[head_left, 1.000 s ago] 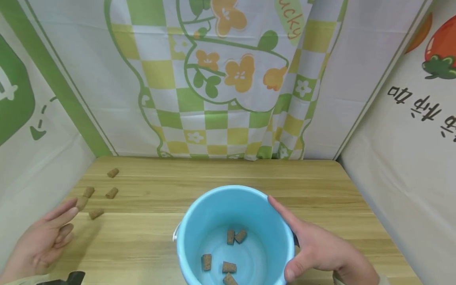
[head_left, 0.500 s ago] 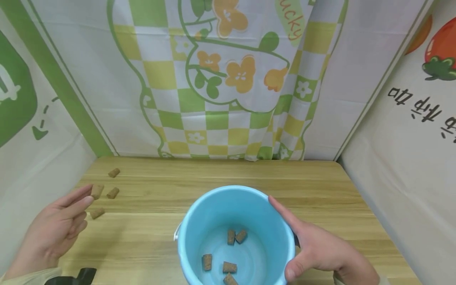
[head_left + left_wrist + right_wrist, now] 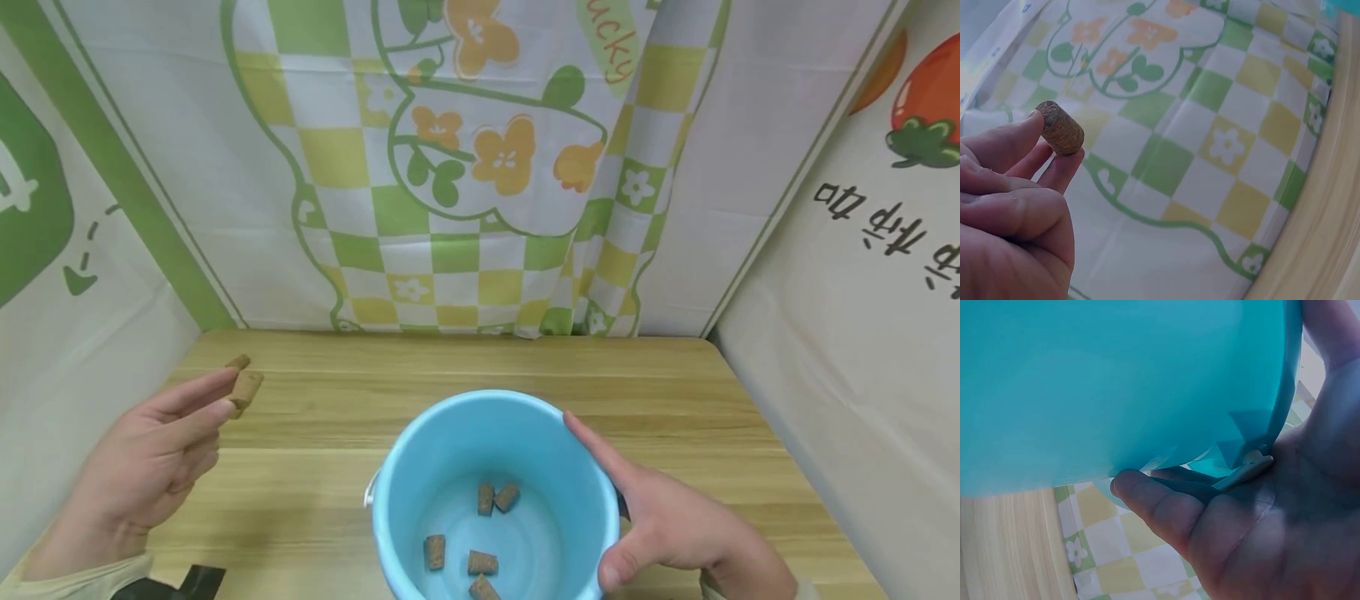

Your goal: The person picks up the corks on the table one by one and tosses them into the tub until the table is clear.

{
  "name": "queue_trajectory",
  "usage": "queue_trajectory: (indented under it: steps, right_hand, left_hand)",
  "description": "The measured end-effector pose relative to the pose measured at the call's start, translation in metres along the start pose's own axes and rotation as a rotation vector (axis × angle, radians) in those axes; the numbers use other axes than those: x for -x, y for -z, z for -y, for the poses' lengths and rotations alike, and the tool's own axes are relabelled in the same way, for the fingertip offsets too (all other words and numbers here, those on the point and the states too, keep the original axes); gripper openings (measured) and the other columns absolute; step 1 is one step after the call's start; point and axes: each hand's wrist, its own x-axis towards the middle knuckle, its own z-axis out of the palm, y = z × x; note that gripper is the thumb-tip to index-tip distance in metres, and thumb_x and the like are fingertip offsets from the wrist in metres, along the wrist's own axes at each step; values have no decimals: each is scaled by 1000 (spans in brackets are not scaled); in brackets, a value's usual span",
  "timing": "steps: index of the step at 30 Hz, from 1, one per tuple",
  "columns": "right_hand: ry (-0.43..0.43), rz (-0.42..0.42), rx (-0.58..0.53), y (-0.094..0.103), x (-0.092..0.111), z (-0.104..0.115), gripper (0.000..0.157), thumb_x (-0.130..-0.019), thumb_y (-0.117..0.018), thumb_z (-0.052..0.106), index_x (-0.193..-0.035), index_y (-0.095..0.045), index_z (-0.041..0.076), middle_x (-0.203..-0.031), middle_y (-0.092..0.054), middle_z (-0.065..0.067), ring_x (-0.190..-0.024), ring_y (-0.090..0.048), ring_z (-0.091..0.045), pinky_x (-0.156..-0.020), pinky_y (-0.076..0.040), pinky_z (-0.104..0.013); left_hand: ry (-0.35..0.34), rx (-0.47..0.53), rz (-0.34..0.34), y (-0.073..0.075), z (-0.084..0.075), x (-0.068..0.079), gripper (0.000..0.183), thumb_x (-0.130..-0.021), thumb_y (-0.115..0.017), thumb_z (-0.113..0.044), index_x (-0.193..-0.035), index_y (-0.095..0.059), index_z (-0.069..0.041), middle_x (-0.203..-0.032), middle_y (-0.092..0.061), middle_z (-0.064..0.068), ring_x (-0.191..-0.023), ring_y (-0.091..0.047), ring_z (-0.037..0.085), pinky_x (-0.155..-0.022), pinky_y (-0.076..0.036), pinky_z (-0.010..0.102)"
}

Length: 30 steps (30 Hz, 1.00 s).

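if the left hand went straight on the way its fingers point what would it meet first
Probably the checked cloth behind the table, the cork in the left hand leading; a loose cork nearby seems lower, but depth is unclear.

Beyond the light-blue round plastic bucket (image 3: 491, 397), orange letters (image 3: 615, 50) reading "ucky", cut off at the start, stand on a pale-green patch (image 3: 628, 33) of the white fabric with green and yellow checks (image 3: 345, 158). Right of the bucket, a cream fabric sheet (image 3: 840, 342) bears slanted black characters (image 3: 892, 229), not surely legible; left of the bucket, an off-white fabric panel (image 3: 75, 375) shows a green dashed arrow (image 3: 80, 279).
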Motion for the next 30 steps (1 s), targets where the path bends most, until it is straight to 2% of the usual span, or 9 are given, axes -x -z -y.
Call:
queue_trajectory:
  steps: [7,9,10,13,16,20,22,26,30]
  right_hand:
    - [41,2,13,1,0,0,124,-80,-87,24,-160,7,34,-152,-29,-28,-120,-53,-44,-95,-49,-41]
    - [40,2,12,1,0,0,124,-80,-87,24,-160,7,34,-152,-28,-28,-120,-53,-44,-95,-49,-41]
    - [42,3,11,1,0,0,124,-80,-87,24,-160,7,34,-152,-29,-28,-120,-53,-44,-95,-49,-41]
    - [49,4,14,1,0,0,124,-80,-87,25,-160,6,33,-152,-30,-28,-119,-53,-44,-95,-49,-41]
    - [63,8,8,0,0,0,123,-80,-87,25,-160,6,33,-151,-31,-29,-119,-54,-44,-95,-49,-41]
    - [64,12,-3,-1,0,0,124,-80,-87,24,-160,6,33,-151,-31,-29,-119,-54,-44,-95,-49,-42]
    - [61,12,-7,-1,0,0,124,-80,-87,24,-160,6,33,-151,-31,-29,-119,-54,-44,-95,-49,-43]
    - [52,10,-14,-2,0,0,123,-80,-87,25,-160,6,34,-151,-31,-28,-119,-54,-44,-94,-50,-43]
    - [55,8,-10,-2,0,-1,123,-80,-87,25,-160,5,34,-150,-32,-28,-118,-55,-44,-93,-50,-43]
  left_hand:
    - [27,-155,50,-17,-6,-4,45,-103,-44,9,-137,-62,-15,-143,-43,-6,-47,-9,21,-41,-14,29]
    - [37,-176,53,-25,-9,-6,44,-103,-46,8,-136,-63,-15,-129,-50,-4,-48,-9,22,-42,-13,30]
    - [44,-183,55,-28,-10,-6,44,-102,-46,8,-135,-64,-16,-112,-54,-4,-48,-9,22,-42,-12,30]
    - [46,-187,66,-41,-14,-7,45,-102,-47,9,-132,-67,-17,-68,-36,-3,-47,-9,22,-42,-10,32]
    - [57,-208,70,-53,-17,-6,44,-101,-49,9,-131,-68,-17,-62,-25,-1,-46,-10,22,-42,-10,33]
    - [74,-272,86,-67,-22,-5,43,-100,-52,8,-131,-68,-18,-60,-24,-1,-45,-11,22,-42,-13,35]
    - [73,-302,112,-74,-23,-6,44,-100,-52,8,-131,-68,-19,-57,-13,4,-44,-12,22,-41,-12,35]
    - [64,-350,166,-88,-23,-6,45,-98,-54,9,-131,-68,-20,-55,-13,4,-44,-12,21,-39,-12,36]
    - [82,-424,168,-102,-23,-5,42,-97,-60,4,-131,-68,-19,-52,-15,4,-45,-13,22,-37,-13,36]
